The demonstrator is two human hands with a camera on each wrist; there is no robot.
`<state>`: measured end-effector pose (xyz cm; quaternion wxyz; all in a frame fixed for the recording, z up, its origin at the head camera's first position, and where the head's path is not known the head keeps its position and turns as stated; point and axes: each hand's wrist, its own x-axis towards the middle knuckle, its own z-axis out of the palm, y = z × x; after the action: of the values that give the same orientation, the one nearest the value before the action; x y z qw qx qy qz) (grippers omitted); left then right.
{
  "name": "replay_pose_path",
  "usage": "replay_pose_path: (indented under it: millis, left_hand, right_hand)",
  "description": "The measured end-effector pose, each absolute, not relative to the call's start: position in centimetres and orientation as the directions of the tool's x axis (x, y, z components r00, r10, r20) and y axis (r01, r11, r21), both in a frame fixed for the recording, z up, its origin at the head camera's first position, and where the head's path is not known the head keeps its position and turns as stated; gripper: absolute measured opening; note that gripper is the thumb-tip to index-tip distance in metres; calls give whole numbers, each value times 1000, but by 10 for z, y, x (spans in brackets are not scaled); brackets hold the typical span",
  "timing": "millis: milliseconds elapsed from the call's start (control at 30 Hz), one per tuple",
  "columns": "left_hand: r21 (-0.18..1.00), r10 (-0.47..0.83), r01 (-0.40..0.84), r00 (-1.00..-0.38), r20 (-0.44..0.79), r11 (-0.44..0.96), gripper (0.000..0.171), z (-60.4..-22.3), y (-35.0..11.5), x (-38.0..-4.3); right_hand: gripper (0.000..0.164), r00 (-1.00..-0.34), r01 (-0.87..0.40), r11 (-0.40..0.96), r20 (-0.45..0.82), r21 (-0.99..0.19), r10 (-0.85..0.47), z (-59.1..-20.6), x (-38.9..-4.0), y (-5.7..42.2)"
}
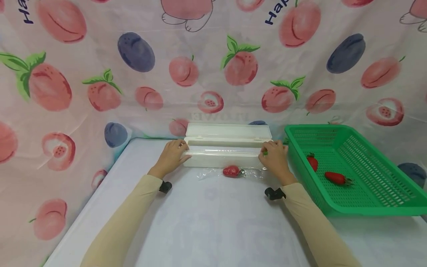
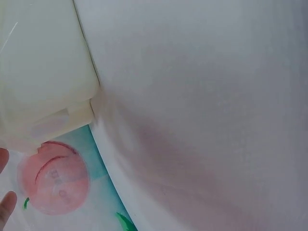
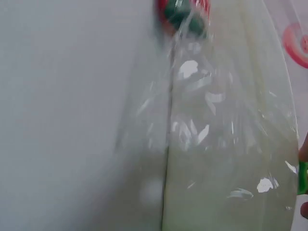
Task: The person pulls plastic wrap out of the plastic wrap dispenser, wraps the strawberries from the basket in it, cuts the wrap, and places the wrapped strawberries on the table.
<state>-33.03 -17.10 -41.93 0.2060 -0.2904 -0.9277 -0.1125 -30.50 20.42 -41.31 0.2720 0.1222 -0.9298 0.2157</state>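
Note:
A long white cling film dispenser (image 1: 220, 160) lies at the back of the table with its lid (image 1: 230, 130) raised. Clear film (image 3: 211, 125) hangs over its front, and a red strawberry (image 1: 231, 171) with a green top lies in the film just before the box. My left hand (image 1: 170, 156) grips the dispenser's left end, thumb at the front and fingers over the top; two of its fingertips (image 2: 6, 204) show in the left wrist view. At the right end, my right hand (image 1: 275, 157) pinches a small green slider (image 3: 303, 178), partly hidden by the fingers.
A green plastic basket (image 1: 328, 200) stands right of the right hand, holding a red strawberry (image 1: 312, 162) and a longer red fruit (image 1: 335, 178). A fruit-printed cloth (image 1: 213, 74) hangs close behind the dispenser. The white tabletop (image 1: 213, 222) stretches between both forearms.

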Motion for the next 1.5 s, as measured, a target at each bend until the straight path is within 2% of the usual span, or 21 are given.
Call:
replay_pose_path:
  millis: [233, 433, 633, 700, 767, 867, 967, 1033, 1133, 1267, 1500]
  left_hand:
    - [87, 485, 579, -747, 454, 810, 26, -416, -176, -327]
    - [82, 495, 597, -727, 475, 798, 26, -418, -175, -329]
    - [126, 478, 580, -759, 443, 805, 27, -411, -173, -326]
    - [136, 465, 564, -774, 430, 814, 32, -407, -171, -323]
    - [120, 466, 564, -768, 439, 817, 37, -401, -165, -318]
    - [22, 528, 614, -697, 485, 789, 39, -391, -146, -309]
    - [-176, 669, 687, -564, 484, 706, 35, -387, -116, -300]
    - [-316, 765, 711, -491, 417, 629, 31, -389, -96, -297]
    - [-467, 855, 716, -436, 281, 519, 25, -396, -71, -297]
    - [-546, 879, 700, -447, 167, 460, 21, -405, -52, -301]
    - [-516, 870, 724, -485, 90, 457, 23, -415, -46, -304]
  right_hand:
    - [6, -814, -266, 925, 577, -272, -65, -411, -302, 223]
    - [3, -784, -285, 935, 612, -210, -102, -407, -299, 227]
    - [11, -834, -285, 924, 541, -254, -108, -404, -294, 233]
    - [17, -819, -314, 922, 556, -228, -141, -401, -290, 231]
    - [21, -773, -378, 913, 595, -155, -219, -400, -285, 226]
    - [28, -651, -509, 860, 632, 47, -420, -400, -278, 212]
    - [34, -536, -605, 755, 571, 254, -622, -402, -274, 196]
    - [38, -501, -636, 692, 500, 341, -707, -404, -274, 185]
    - [40, -493, -639, 629, 392, 443, -776, -407, -279, 173]
    - [35, -491, -642, 571, 298, 512, -819, -414, -288, 162]
    - [35, -505, -650, 547, 238, 527, -830, -423, -295, 154]
